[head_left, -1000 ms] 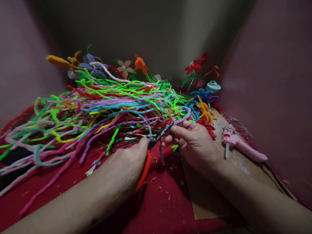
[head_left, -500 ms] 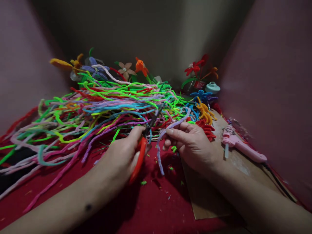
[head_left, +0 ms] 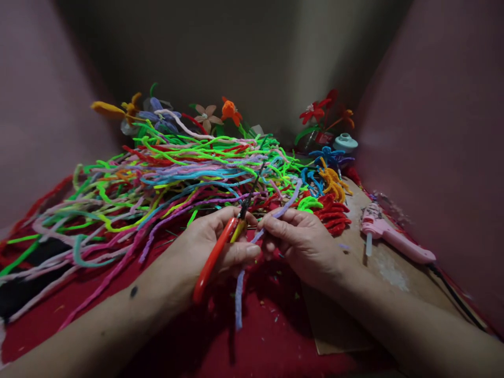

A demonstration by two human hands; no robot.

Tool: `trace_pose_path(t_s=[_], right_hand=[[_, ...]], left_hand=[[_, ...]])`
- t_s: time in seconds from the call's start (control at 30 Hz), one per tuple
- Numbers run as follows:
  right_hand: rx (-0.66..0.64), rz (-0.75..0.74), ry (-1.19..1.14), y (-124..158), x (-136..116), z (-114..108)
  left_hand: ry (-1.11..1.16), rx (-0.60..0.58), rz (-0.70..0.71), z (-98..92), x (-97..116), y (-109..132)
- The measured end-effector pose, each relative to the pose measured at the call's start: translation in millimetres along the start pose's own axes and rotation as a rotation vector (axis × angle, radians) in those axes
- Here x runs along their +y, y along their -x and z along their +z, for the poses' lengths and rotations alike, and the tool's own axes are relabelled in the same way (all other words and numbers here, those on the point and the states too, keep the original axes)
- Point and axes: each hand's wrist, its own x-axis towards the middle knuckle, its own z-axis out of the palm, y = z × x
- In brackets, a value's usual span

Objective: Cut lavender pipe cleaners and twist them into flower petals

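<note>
My left hand (head_left: 220,241) is closed around pliers (head_left: 214,260) with orange-red handles, yellow on the inner side, and dark narrow jaws pointing up and away. Its thumb and fingers also meet a lavender pipe cleaner (head_left: 290,198), whose lower end hangs below the hand. My right hand (head_left: 295,236) pinches that same pipe cleaner between thumb and fingers, its upper end rising past the knuckles. Both hands are close together over a red cloth (head_left: 275,336). Just beyond them lies a big heap of coloured pipe cleaners (head_left: 189,173).
On the right, a pink glue gun (head_left: 394,239) rests on a cardboard sheet (head_left: 342,336). Bundles of red loops (head_left: 333,215) and orange loops (head_left: 334,181) lie near my right hand. Finished fuzzy flowers, such as an orange one (head_left: 230,110), stand behind the heap.
My hands have come together. The lavender pipe cleaner now passes by my left thumb, its lower end shifted left and down. The pliers' handles have swung lower left.
</note>
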Motion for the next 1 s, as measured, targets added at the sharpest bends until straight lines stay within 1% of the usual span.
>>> trace_pose_path(t_s=[0.1,0.2,0.33,0.4,0.57,0.73,0.83,0.93,1.0], right_hand=[[0.026,-0.037,-0.011,-2.0,-2.8,-1.6],[0.02,-0.045,-0.003,-3.3,-6.9,-2.1],[-0.05,-0.026,-0.097,-4.4,-10.6,-2.2],[-0.064,-0.028,-0.15,-5.3,-11.3,-2.7],[-0.057,-0.016,-0.142,-6.3,-11.2,-3.7],[-0.044,-0.012,-0.181,-7.9,-11.9,-6.4],[-0.021,-0.012,-0.194,-9.7,-13.5,-8.6],[-0.023,-0.046,-0.187,-10.7,-14.9,-9.3],[-0.019,-0.086,-0.175,-11.0,-15.4,-9.0]], left_hand=[[0.016,0.013,-0.021,-2.1,3.8,0.9],[0.002,-0.022,-0.065,-3.8,6.1,5.8],[-0.076,-0.105,0.004,-7.1,4.6,7.0],[-0.081,-0.113,0.025,-9.9,1.4,4.8],[-0.103,-0.087,0.032,-15.1,-5.3,3.4],[-0.146,-0.052,0.031,-15.8,-4.3,3.2],[-0.147,-0.005,0.031,-16.9,-4.1,-0.5],[-0.127,0.031,0.036,-17.4,-4.8,-3.2],[-0.111,0.034,0.048,-17.6,-5.1,-3.4]])
